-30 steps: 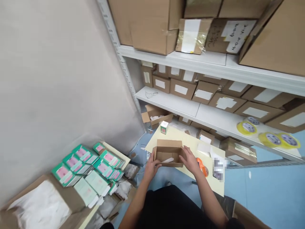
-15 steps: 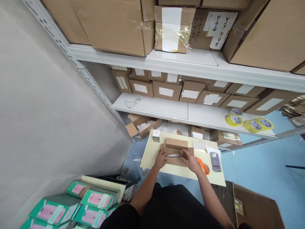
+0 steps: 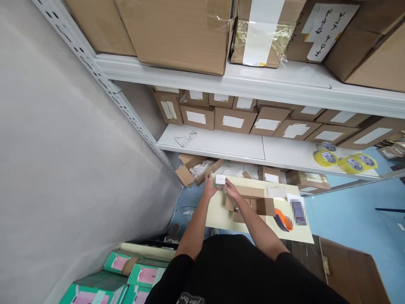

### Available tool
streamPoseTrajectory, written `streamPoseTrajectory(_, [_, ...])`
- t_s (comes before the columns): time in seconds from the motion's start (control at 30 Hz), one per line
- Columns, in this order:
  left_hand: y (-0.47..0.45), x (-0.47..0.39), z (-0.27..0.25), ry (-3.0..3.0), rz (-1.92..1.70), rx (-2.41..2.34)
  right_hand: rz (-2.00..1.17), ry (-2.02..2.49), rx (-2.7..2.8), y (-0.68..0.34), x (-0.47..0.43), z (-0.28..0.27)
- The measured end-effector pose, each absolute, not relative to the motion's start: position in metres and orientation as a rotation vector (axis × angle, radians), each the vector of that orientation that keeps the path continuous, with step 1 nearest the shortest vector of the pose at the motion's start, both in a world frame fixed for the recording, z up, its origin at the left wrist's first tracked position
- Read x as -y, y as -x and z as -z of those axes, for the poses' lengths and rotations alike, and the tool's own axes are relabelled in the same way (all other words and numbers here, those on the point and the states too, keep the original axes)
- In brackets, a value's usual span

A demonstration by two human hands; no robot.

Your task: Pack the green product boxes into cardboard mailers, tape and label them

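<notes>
Carton (image 3: 264, 206): partly behind right forearm (image 3: 255, 221) | tape dispenser (image 3: 284, 219): alongside | box (image 3: 220, 179): between hands (image 3: 209, 186) (image 3: 232, 189)

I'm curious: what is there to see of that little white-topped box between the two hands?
The small box has a flat, white, squarish top with a faint reddish mark; it looks like card, and the top appears closed. It sits upright, white side up, at or just above the far left corner of the pale yellow table. The left hand and right hand flank it; how firmly they touch it is unclear. Its sides are too small to make out well.
</notes>
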State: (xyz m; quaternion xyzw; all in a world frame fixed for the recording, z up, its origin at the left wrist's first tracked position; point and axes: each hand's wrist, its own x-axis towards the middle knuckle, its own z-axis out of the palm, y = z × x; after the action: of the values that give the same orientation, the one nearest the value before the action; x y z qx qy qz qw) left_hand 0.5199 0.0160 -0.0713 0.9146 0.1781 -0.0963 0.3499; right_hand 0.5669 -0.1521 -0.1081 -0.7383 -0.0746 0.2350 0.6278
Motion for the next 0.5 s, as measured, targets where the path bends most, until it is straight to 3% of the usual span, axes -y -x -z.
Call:
streamPoseTrajectory(0.27, [-0.539,-0.048,0.059,-2.544,0.458,-0.318,-0.643,1.596,0.247,-0.553,0.113,0.121])
streamPoseTrajectory(0.5, [-0.513,-0.050,0.008,-2.537,0.203,-0.343,-0.506,1.660,0.034,-0.552,0.159,0.098])
